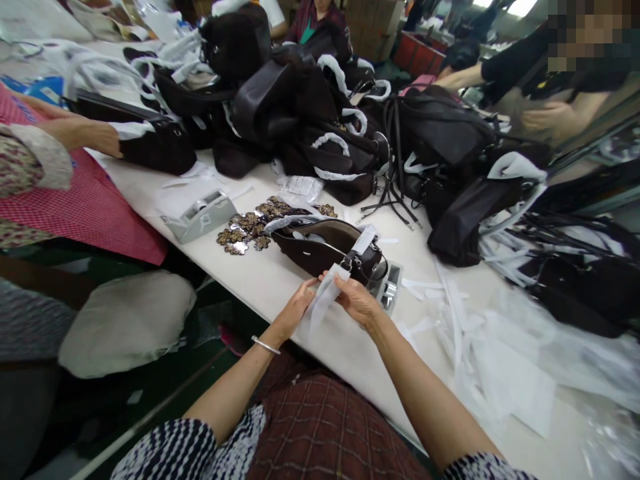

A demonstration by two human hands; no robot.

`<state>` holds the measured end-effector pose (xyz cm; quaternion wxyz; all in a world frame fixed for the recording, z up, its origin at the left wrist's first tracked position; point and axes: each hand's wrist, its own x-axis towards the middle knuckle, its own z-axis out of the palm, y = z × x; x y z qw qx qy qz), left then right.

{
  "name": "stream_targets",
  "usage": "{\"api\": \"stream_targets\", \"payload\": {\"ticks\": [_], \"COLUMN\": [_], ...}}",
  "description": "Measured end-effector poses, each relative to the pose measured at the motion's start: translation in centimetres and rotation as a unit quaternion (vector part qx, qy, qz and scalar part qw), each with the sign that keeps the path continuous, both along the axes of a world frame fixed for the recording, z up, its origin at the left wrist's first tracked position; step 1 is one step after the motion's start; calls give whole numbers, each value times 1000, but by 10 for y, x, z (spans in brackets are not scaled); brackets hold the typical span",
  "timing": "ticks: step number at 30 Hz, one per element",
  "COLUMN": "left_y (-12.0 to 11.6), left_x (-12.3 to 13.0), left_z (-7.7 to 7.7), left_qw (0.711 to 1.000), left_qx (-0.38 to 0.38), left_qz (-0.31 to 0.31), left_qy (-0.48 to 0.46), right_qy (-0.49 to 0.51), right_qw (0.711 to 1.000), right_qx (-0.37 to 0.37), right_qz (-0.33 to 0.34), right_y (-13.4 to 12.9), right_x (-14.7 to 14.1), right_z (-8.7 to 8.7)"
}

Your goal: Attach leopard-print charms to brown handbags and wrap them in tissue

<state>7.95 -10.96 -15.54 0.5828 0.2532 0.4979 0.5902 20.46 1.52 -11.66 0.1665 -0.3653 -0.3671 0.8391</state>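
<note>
Grip closed in both hands: my left hand (301, 301) and right hand (358, 300) pinch a white strip (323, 300) at the near side of the dark handbag (305, 253), which sits mouth up on the bench (257, 285). I'd hold the strip flat and lightly taut, fingertips clear of the metal ring (346, 264), so nothing creases or snags.

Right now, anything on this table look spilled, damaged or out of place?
Mostly clutter: loose white strips and rumpled sheets lie strewn to the right of the open handbag, at mixed angles, so that side looks untidy. No spill or damage I can make out; the picture's right side is blurred.
</note>
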Motion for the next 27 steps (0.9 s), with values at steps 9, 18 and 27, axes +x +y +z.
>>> {"api": "stream_targets", "payload": {"ticks": [9,18,27], "left_y": [-18,-38,-27], "left_x": [10,-4,-30], "left_z": [4,-11,-19], "left_qw": [986,979,932], "left_qx": [-44,-71,-74], "left_qz": [-80,-86,-127], "left_qy": [137,169,330], "right_qy": [-9,32,-70], "right_qw": [997,998,994], "right_qx": [-55,-51,85], "right_qz": [-58,-27,10], "right_y": [1,0,1], "right_x": [-18,-7,7], "right_z": [1,0,-3]}}
